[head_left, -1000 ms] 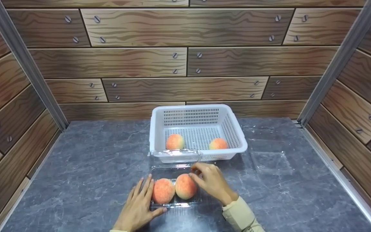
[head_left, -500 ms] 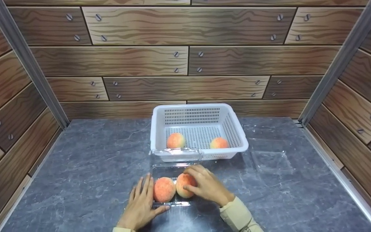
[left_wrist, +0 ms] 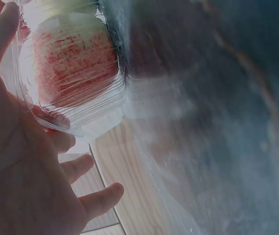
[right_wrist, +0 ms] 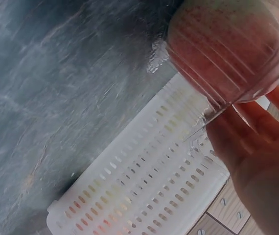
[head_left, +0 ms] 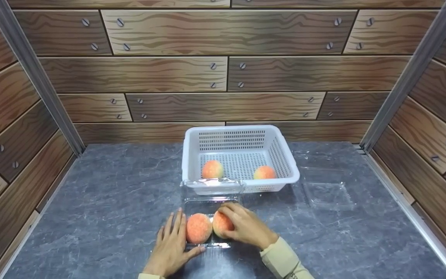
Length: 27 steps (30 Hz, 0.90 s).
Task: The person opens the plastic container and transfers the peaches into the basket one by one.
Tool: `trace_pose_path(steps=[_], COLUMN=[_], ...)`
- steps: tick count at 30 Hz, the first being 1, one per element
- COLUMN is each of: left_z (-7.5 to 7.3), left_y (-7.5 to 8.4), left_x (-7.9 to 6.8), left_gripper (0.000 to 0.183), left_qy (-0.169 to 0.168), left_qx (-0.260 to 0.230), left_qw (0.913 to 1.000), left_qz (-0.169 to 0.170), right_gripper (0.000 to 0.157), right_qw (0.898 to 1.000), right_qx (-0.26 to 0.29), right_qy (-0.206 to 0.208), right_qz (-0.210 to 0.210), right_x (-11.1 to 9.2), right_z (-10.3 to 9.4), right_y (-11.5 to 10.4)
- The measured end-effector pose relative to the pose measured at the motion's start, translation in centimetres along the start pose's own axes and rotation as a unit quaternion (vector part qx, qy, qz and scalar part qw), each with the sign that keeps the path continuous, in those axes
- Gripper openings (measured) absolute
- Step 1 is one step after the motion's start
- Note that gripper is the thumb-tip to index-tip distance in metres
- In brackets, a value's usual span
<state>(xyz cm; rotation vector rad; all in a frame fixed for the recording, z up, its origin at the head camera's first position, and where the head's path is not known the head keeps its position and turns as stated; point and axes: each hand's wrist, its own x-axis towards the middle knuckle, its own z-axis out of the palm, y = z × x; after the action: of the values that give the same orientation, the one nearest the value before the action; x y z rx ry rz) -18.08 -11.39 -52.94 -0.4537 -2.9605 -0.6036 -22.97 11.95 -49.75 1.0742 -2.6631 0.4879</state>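
Two red-and-yellow peaches sit side by side in a clear plastic clamshell box (head_left: 215, 245), its lid (head_left: 212, 186) standing up at the back and overlapping the basket. My right hand (head_left: 248, 226) grips the right peach (head_left: 220, 225) from above, fingers over its far side and thumb nearer me. The left peach (head_left: 199, 228) lies beside it. Along the box's left side rests my left hand (head_left: 168, 244), fingers straight and thumb at the front edge. In the left wrist view, that peach (left_wrist: 76, 63) shows through the ribbed clear wall. The right wrist view has the gripped peach (right_wrist: 222, 49) behind the plastic.
Behind the box stands a white slotted basket (head_left: 292, 170) holding one peach (head_left: 212, 169) at the left and another peach (head_left: 265, 173) at the right. More clear plastic packaging (head_left: 327, 193) lies on the grey marbled table (head_left: 122, 193) to the right. Wood-patterned panels (head_left: 223, 73) enclose the back and sides.
My right hand has moved from the box's right rim onto the right peach and closed its fingers around it. My left hand keeps its place beside the box.
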Motion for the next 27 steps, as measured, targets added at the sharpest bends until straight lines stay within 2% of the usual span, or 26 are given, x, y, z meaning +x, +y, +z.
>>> trace_pose_path(steps=[6, 14, 22, 27], left_z=[-0.03, 0.11, 0.05, 0.07], left_y=[0.08, -0.03, -0.09, 0.05], left_x=[-0.02, 0.15, 0.2, 0.16], left_gripper=[0.104, 0.104, 0.104, 0.105], left_qy=[-0.001, -0.013, -0.008, -0.006], left_qx=[-0.007, -0.033, -0.054, -0.061], left_qw=[1.0, 0.9994, 0.9985, 0.9981], left_qz=[0.001, 0.003, 0.01, 0.011], right_gripper=[0.052, 0.05, 0.046, 0.046], right_qw=[1.0, 1.0, 0.999, 1.0], right_qx=[-0.015, 0.001, -0.016, -0.01], right_qy=[0.005, 0.007, 0.029, 0.011], right_qz=[-0.008, 0.019, -0.003, 0.0], right_x=[0.11, 0.2, 0.44, 0.45], right_z=[0.31, 0.47, 0.47, 0.2], right_y=[-0.38, -0.61, -0.66, -0.52])
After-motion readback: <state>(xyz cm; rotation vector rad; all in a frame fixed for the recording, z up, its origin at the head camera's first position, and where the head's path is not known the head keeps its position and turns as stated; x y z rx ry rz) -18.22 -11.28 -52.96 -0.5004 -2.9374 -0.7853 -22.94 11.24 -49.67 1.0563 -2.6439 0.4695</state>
